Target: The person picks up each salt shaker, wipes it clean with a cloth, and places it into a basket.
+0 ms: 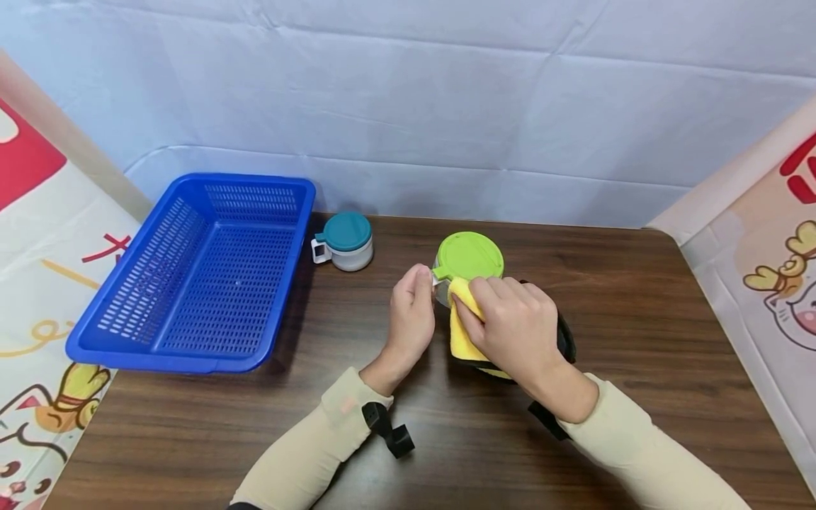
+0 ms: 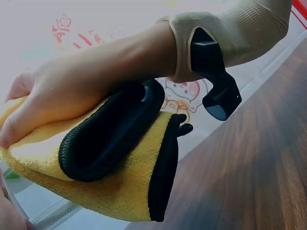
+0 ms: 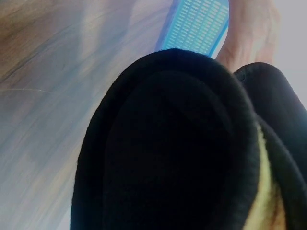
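My left hand (image 1: 411, 312) pinches the pale handle of a jar with a lime-green lid (image 1: 470, 255). In my right hand (image 1: 519, 322) is a folded yellow towel with black edging (image 1: 467, 340), gripped close against the jar's near side. Towel and fingers hide most of the jar's body. The left wrist view shows the towel (image 2: 115, 191) bunched under the right hand, its black edge curling into a loop. Black edging of the towel (image 3: 172, 143) fills much of the right wrist view.
A second jar with a teal lid (image 1: 347, 231) stands toward the back, its handle pointing left. Left of it sits a blue perforated basket (image 1: 293, 276). The dark wood table (image 1: 637, 319) meets a pale cloth backdrop (image 1: 408, 106), with printed cloths at both sides.
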Demonstrator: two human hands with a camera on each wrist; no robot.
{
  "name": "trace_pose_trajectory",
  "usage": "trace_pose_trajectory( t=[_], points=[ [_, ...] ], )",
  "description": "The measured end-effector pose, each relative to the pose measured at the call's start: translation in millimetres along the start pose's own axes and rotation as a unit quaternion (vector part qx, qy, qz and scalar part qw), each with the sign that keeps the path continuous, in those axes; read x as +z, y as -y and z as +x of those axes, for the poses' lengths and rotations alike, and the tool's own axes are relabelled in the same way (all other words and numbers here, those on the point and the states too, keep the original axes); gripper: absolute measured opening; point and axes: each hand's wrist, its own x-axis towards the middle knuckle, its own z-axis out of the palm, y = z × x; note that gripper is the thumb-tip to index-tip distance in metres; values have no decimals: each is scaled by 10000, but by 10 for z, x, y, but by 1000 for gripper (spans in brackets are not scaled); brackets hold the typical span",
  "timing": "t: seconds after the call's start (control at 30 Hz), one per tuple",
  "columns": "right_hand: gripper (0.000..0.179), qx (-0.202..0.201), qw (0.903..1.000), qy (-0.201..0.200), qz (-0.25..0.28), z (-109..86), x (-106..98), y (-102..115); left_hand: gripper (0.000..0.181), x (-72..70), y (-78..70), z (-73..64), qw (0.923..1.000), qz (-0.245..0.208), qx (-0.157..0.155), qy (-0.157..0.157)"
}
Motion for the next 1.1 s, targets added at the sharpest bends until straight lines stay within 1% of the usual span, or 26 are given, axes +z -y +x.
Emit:
trace_pose_trajectory(
  t=[0.17,0.3,0.57,0.7,0.93,1.1],
  points=[
    [37,-22,10000,38,53,-13,-12,-1,35,-11,5,27,9999,-55,-3,-101],
    [36,-51,9999,12,97,-19,-20,7,35,-20,6,44,9999,-1,14,-168],
    [35,-109,9999,-44,95,-26,-20,1,35,-53,-2,63,9996,-3,-115,-275],
    [34,-172,9998,-54,90,-31,-24,-5,37,-67,1,70,9994,19,-159,-292],
    [32,-310,9993,-112,155,-43,-38,-24,35,-87,-1,89,9991,-4,-147,-388],
    [34,-390,9988,-142,255,-59,-49,-58,36,-100,8,98,9989,34,-167,-441]
  ],
)
